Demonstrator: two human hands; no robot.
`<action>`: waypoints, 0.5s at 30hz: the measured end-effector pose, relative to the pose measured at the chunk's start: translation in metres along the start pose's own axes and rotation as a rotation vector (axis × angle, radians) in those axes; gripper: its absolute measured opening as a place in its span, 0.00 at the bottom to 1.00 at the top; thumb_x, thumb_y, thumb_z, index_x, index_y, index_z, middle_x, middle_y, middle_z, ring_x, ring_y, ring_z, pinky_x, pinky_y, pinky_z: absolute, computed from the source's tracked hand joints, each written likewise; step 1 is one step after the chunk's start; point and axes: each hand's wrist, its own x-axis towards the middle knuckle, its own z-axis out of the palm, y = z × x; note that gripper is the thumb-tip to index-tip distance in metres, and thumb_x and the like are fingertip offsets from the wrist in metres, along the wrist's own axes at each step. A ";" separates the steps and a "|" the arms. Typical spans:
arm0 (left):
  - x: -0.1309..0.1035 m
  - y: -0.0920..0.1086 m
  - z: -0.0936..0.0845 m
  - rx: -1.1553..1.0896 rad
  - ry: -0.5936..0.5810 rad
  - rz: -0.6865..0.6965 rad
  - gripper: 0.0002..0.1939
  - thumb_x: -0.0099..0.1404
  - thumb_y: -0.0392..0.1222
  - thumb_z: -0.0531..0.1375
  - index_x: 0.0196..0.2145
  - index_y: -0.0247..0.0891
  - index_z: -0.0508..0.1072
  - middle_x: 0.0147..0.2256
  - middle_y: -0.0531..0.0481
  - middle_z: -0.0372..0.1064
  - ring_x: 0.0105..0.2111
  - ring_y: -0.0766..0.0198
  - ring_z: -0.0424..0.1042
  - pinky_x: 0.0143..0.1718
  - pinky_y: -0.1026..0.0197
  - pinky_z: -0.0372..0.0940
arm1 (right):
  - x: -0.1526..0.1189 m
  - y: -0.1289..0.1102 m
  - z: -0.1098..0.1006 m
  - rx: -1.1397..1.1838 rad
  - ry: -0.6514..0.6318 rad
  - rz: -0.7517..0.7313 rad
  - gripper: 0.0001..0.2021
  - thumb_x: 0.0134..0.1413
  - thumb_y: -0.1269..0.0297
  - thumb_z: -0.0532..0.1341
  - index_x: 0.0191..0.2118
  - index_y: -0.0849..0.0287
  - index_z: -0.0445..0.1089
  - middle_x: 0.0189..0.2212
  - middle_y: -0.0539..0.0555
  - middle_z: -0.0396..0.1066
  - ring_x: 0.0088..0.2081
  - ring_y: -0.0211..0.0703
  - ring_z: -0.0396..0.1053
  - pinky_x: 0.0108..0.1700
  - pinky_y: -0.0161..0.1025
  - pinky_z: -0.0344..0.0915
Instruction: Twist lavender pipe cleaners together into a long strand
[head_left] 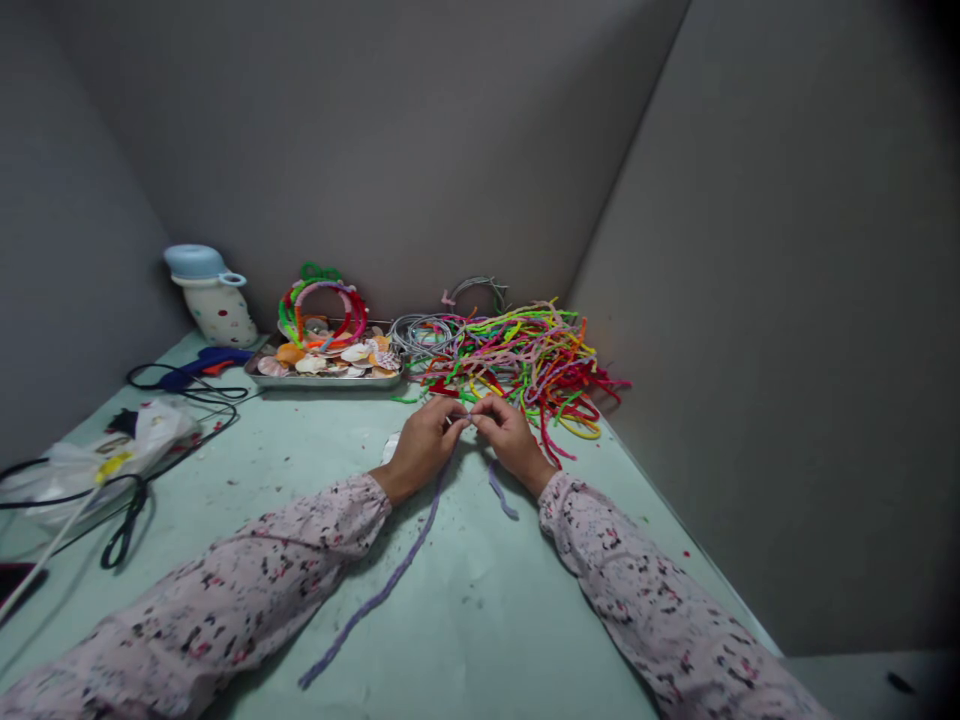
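Note:
My left hand (424,445) and my right hand (514,437) meet above the middle of the table, fingertips nearly touching. Both pinch a purple yarn cord (397,575). Its long end trails from my left hand down toward the near left. A short purple end (502,492) hangs below my right hand. What lies between the fingertips is too small to make out clearly. Just behind the hands spreads a tangled pile of colourful yarn cords (525,350). A small white piece (390,447) shows partly behind my left wrist.
At the back stands a metal tray (330,382) of seashells (356,352), with yarn-wrapped rings (289,310) on it. Coiled grey wire (426,335) lies beside it. To the left are a bottle (217,305), a blue tool (217,360), black cable (120,540) and a plastic bag (157,430). Walls enclose the table.

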 end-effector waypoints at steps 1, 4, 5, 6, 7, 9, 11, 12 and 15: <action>0.000 0.000 0.000 0.004 0.002 0.005 0.03 0.63 0.37 0.58 0.35 0.38 0.71 0.33 0.50 0.68 0.32 0.65 0.66 0.34 0.63 0.62 | 0.000 0.000 0.000 -0.002 0.001 -0.003 0.04 0.51 0.66 0.58 0.33 0.58 0.67 0.29 0.49 0.67 0.29 0.38 0.62 0.33 0.35 0.60; -0.001 0.002 -0.001 0.016 0.006 0.014 0.03 0.63 0.37 0.58 0.34 0.38 0.71 0.33 0.50 0.67 0.33 0.65 0.66 0.34 0.63 0.62 | 0.000 0.000 0.000 -0.001 0.002 -0.011 0.03 0.52 0.66 0.58 0.33 0.58 0.67 0.29 0.49 0.67 0.30 0.38 0.63 0.33 0.35 0.60; -0.001 0.002 -0.001 0.020 0.005 0.016 0.03 0.63 0.37 0.58 0.34 0.38 0.71 0.33 0.50 0.67 0.33 0.65 0.66 0.34 0.63 0.61 | 0.000 0.000 0.000 -0.001 0.000 -0.010 0.03 0.52 0.65 0.58 0.33 0.58 0.67 0.29 0.49 0.67 0.30 0.38 0.63 0.34 0.35 0.60; -0.001 0.002 -0.001 0.024 0.004 0.017 0.03 0.63 0.37 0.58 0.34 0.38 0.71 0.33 0.50 0.67 0.33 0.65 0.66 0.34 0.63 0.61 | 0.000 0.001 0.000 -0.001 -0.002 -0.007 0.04 0.52 0.65 0.57 0.33 0.58 0.67 0.29 0.49 0.67 0.30 0.38 0.63 0.34 0.35 0.60; -0.001 0.002 -0.001 0.027 0.002 0.016 0.02 0.63 0.37 0.58 0.34 0.38 0.71 0.33 0.50 0.67 0.32 0.65 0.66 0.34 0.63 0.61 | 0.000 0.001 0.000 -0.002 -0.004 -0.002 0.04 0.52 0.65 0.57 0.33 0.58 0.67 0.29 0.49 0.67 0.30 0.39 0.63 0.33 0.35 0.61; 0.000 0.001 -0.001 0.027 0.001 0.010 0.03 0.63 0.37 0.58 0.34 0.38 0.71 0.34 0.50 0.68 0.32 0.65 0.66 0.34 0.63 0.62 | 0.000 0.000 0.000 -0.004 -0.003 0.005 0.04 0.51 0.65 0.57 0.33 0.58 0.67 0.29 0.49 0.67 0.30 0.39 0.63 0.33 0.35 0.61; 0.000 0.000 0.000 0.018 0.004 -0.001 0.03 0.62 0.38 0.58 0.35 0.38 0.71 0.34 0.50 0.68 0.31 0.66 0.67 0.33 0.63 0.62 | 0.000 0.000 0.000 -0.007 -0.001 0.005 0.04 0.51 0.65 0.57 0.32 0.58 0.67 0.29 0.49 0.67 0.30 0.39 0.63 0.33 0.35 0.61; 0.000 0.000 0.000 0.014 0.004 -0.005 0.04 0.62 0.38 0.59 0.36 0.38 0.71 0.33 0.50 0.69 0.31 0.66 0.67 0.33 0.64 0.62 | 0.000 0.000 0.000 -0.007 0.001 0.003 0.04 0.51 0.65 0.57 0.32 0.58 0.67 0.29 0.49 0.67 0.29 0.38 0.63 0.33 0.35 0.60; 0.000 -0.002 0.001 0.010 0.004 -0.007 0.05 0.62 0.38 0.59 0.36 0.38 0.72 0.34 0.50 0.69 0.30 0.67 0.67 0.32 0.64 0.62 | 0.001 0.000 0.000 -0.010 0.005 -0.003 0.04 0.50 0.66 0.57 0.32 0.58 0.67 0.28 0.49 0.66 0.29 0.38 0.62 0.32 0.35 0.60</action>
